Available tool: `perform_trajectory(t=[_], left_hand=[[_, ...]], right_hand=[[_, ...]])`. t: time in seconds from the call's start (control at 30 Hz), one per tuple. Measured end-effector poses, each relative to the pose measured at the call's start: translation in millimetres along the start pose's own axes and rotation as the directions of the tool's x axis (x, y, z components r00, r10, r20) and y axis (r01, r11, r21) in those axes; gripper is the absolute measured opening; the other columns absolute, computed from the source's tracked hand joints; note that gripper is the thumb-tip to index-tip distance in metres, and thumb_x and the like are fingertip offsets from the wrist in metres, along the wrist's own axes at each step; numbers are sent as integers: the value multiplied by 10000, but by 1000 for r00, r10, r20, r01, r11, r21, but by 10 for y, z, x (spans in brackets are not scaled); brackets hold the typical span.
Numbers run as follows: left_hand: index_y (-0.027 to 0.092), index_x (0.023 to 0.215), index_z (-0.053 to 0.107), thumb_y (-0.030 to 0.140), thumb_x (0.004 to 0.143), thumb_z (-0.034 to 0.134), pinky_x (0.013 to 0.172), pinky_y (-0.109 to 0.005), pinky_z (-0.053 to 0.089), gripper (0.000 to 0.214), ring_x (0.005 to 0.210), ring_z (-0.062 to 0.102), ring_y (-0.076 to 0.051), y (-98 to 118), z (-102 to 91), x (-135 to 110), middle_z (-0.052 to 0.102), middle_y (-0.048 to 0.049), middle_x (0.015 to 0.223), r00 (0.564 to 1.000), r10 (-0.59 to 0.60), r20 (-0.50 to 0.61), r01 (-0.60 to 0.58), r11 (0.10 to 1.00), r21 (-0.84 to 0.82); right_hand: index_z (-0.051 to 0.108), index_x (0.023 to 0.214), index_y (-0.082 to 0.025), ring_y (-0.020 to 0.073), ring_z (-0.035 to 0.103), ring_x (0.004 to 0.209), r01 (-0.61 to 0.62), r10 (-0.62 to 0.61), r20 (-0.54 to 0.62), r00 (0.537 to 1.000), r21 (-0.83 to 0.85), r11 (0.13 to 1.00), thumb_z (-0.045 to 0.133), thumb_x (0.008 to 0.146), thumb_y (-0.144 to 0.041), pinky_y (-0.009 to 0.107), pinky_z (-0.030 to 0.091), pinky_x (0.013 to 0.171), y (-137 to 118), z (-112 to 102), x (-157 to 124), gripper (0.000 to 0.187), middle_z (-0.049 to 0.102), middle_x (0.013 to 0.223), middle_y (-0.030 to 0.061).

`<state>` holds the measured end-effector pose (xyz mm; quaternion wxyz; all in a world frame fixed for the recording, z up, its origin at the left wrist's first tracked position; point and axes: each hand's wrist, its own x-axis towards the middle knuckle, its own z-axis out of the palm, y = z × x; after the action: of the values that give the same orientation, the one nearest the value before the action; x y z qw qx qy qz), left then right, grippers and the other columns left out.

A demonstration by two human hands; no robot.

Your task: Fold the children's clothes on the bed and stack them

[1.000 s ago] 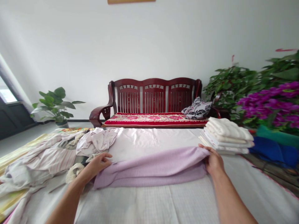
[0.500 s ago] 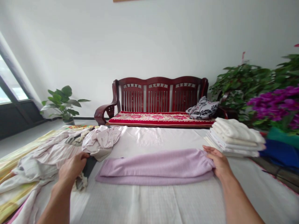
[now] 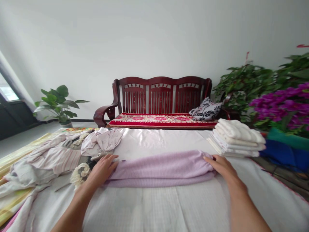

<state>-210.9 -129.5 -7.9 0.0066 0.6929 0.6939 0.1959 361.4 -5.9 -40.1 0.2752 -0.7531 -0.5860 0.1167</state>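
A lilac ribbed knit garment (image 3: 159,169), folded into a long strip, lies crosswise on the white-covered table in the head view. What kind of garment it is cannot be told from this fold. At its left end rests my left hand (image 3: 102,169), fingers stretched out and apart, touching the cloth's edge. My right hand (image 3: 223,166) has the bunched right end between thumb and fingers; part of that grip is hidden.
Rumpled clothes (image 3: 55,158) are heaped on the left, with a cream ruffled piece (image 3: 79,175) beside my left forearm. A stack of folded white cloths (image 3: 238,138) stands at the right, near purple flowers (image 3: 282,106). Beyond the table is a wooden bench (image 3: 160,96).
My left hand has moved right from the clothes heap to the garment's left end, and its fingers have spread. My right hand remains at the right end. The view has shifted slightly.
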Motion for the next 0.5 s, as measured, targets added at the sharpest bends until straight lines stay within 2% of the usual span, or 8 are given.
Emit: perform_trajectory(t=[0.1,0.23,0.3,0.37,0.43,0.5], left_hand=[[192,1104,683,437,847,527,952,-444,451,389,1098,628,-343,-86,92,-26,681,-151,1132,993,-81,84,71,991,114],[198,881,631,383,811,543,804,-361,469,217,894,665,-288,-122,65,-32,693,-89,874,992,-91,93,88,996,32],[209,868,600,358,814,526,712,-319,464,175,774,663,-244,-95,40,8,671,-40,770,990,-133,49,136,989,-58],[210,933,597,391,822,527,671,-301,475,224,736,659,-222,-58,37,85,670,-16,765,981,-189,-48,177,965,-192],[198,1060,594,464,831,538,687,-306,512,355,771,670,-222,-19,63,181,687,-20,836,959,-243,-147,182,923,-338],[176,1217,555,503,833,547,762,-343,547,504,863,682,-242,26,109,263,695,-57,970,933,-285,-218,182,899,-397]], right_hand=[[646,692,-247,243,653,707,-2,2,30,1000,-4,1000,720,644,-556,317,454,641,-53,-47,-62,322,688,687,37],[585,692,-241,208,609,672,76,-74,-22,997,165,983,674,682,-495,289,420,608,-177,-47,-150,270,650,663,-6],[597,716,-230,199,600,680,96,-74,-79,994,319,943,668,680,-478,281,421,608,-256,-41,-181,261,646,667,-13],[638,786,-210,199,602,704,71,1,-144,990,498,864,684,664,-469,282,437,625,-328,-44,-191,289,665,714,-3],[672,884,-194,206,614,743,46,109,-201,974,639,768,703,650,-461,293,460,667,-362,-53,-177,357,685,783,11],[690,949,-186,234,623,796,63,154,-251,956,685,726,725,634,-464,332,476,735,-340,-65,-150,422,695,833,34]])
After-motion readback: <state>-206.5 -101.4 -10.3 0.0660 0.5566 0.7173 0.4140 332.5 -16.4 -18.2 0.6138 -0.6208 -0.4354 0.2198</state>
